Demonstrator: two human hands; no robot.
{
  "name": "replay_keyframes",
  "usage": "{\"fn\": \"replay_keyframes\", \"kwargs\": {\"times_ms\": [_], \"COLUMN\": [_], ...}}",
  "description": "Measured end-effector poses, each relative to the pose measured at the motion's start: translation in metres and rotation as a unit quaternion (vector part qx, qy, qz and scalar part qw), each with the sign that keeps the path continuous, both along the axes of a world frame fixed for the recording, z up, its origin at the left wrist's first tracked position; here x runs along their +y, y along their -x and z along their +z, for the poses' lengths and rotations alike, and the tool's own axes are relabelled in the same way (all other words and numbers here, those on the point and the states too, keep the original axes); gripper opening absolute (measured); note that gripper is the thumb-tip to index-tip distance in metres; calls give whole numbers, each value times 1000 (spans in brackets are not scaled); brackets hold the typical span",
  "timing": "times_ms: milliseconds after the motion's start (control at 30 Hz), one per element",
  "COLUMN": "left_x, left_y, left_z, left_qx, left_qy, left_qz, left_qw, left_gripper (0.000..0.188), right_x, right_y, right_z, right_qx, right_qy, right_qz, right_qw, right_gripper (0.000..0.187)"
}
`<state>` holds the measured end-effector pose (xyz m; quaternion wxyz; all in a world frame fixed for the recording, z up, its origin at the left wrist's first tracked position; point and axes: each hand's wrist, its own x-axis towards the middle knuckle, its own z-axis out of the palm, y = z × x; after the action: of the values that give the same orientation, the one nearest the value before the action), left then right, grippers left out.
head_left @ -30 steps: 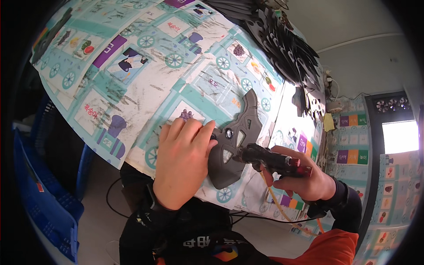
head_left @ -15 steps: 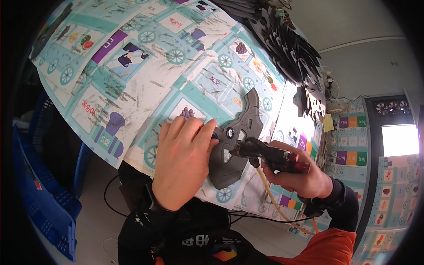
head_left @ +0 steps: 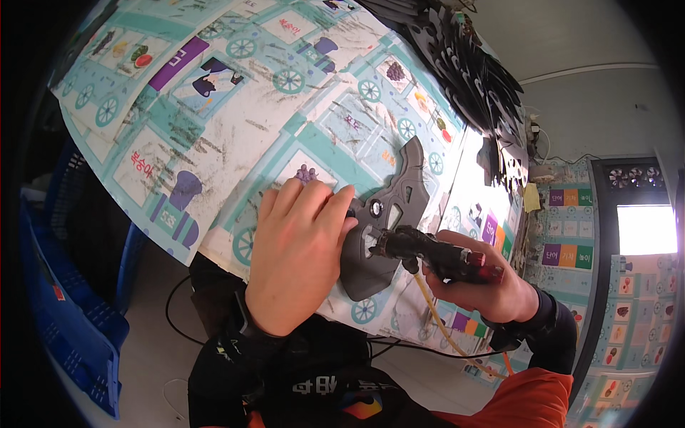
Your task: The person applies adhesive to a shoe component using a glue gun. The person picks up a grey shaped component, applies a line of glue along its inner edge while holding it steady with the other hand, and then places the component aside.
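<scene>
A dark grey curved plate [head_left: 374,274] with cutouts and a small shiny ring lies on the picture-covered table, its narrow end pointing up and away. My left hand [head_left: 296,250] is closed on the plate's left edge, thumb and forefinger beside the ring; what lies under the other fingers is hidden. My right hand [head_left: 485,282] is wrapped around a dark, worn hand-held tool [head_left: 435,253] with reddish ends and a yellowish hose [head_left: 439,314]. The tool's tip is over one of the plate's cutouts, seemingly at the cutout; contact cannot be made out.
Many similar dark grey parts [head_left: 474,89] are piled along the table's far right edge. Printed sheets with dark smudges cover the table [head_left: 264,121]. Blue plastic crates [head_left: 78,321] stand at the lower left. Black cables [head_left: 175,314] hang below the table edge.
The tool's tip has shifted slightly left over the cutout. The plate has moved a little up and right in view. Both hands keep their hold.
</scene>
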<state>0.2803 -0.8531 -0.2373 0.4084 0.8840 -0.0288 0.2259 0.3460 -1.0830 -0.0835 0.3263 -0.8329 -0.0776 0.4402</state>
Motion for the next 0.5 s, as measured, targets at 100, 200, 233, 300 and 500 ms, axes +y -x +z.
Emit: {"fn": "replay_keyframes", "kwargs": {"times_ms": [100, 200, 233, 300, 500], "left_x": [0, 1, 1, 1, 1], "left_y": [-1, -1, -1, -1, -1], "left_z": [-1, -2, -2, -2, -4], "left_qx": [-5, -10, -10, -8, -5], "left_qy": [-5, -19, -19, -20, -19], "left_qz": [-2, -4, -5, -6, -8], "left_qw": [1000, 1000, 1000, 1000, 1000], "left_gripper": [38, 36, 36, 36, 36], "right_x": [-1, -4, -5, -7, -8], "right_y": [1, 4, 6, 9, 14], "right_z": [-4, -6, -5, -5, -4], "right_qx": [-20, -47, -55, -66, -77], "right_qy": [-35, -57, -61, -63, -45], "right_qz": [34, 59, 67, 75, 75], "right_qw": [999, 995, 994, 993, 993], "right_gripper": [48, 45, 44, 43, 42]}}
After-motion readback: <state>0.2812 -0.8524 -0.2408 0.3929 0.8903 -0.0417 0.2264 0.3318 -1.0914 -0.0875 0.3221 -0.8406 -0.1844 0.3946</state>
